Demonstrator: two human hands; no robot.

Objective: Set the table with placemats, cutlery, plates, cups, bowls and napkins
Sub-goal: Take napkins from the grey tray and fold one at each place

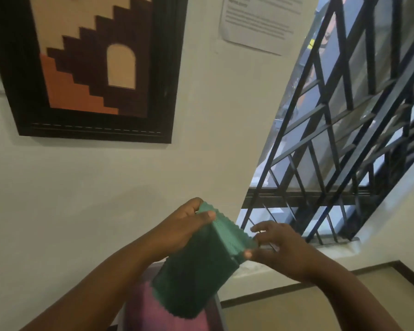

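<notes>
A green cloth napkin (196, 271) with zigzag edges hangs in the air in front of me, partly folded, its lighter upper flap turned over. My left hand (184, 225) pinches its upper left corner between thumb and fingers. My right hand (277, 247) pinches the right edge of the flap with thumb and forefinger, the other fingers spread. Below the napkin lies a pink placemat (139, 304) on a dark surface, mostly hidden by the napkin and my left arm.
A white wall stands close ahead with a dark-framed picture (93, 68) and a printed sheet (261, 20). A barred window (344, 139) fills the right. Tan floor with a dark skirting line (296, 306) shows at the lower right.
</notes>
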